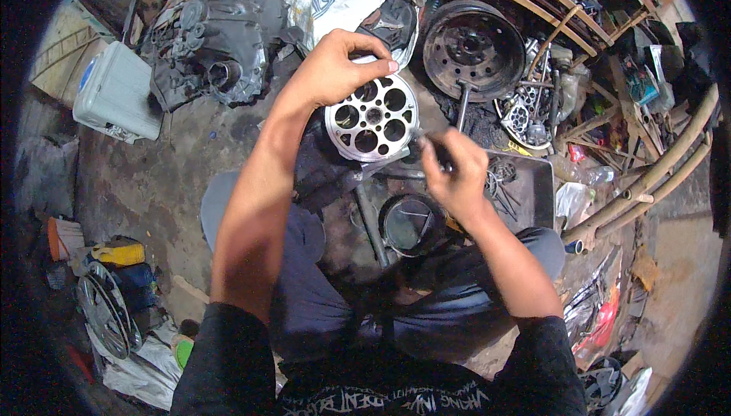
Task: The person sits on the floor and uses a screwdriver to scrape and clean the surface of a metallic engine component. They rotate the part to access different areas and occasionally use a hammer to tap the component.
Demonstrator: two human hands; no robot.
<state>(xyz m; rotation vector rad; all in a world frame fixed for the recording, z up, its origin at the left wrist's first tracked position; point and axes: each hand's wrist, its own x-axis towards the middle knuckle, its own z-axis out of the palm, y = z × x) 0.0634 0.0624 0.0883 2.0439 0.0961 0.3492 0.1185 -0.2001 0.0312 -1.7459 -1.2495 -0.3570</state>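
Note:
In front of me is a bright, round metal cylinder block [386, 121] with a ring of several large bores and a smaller centre hole. My left hand [339, 69] reaches over its upper left edge, thumb and fingers closed on the rim. Close by the block's right edge, my right hand [458, 166] has its fingers curled together. Something small and dark shows between them, blurred, so its kind is unclear. Below the block lie a dark metal bar [371, 225] and a round pan of murky liquid [411, 224].
A large grey gearbox housing [221, 43] sits at the far left beside a pale plastic container [122, 92]. To the far right are a black wheel rim [474, 50], a round tray of metal parts [525, 115] and a rectangular metal tray [542, 187]. Bent bamboo poles [647, 187] stand along the right.

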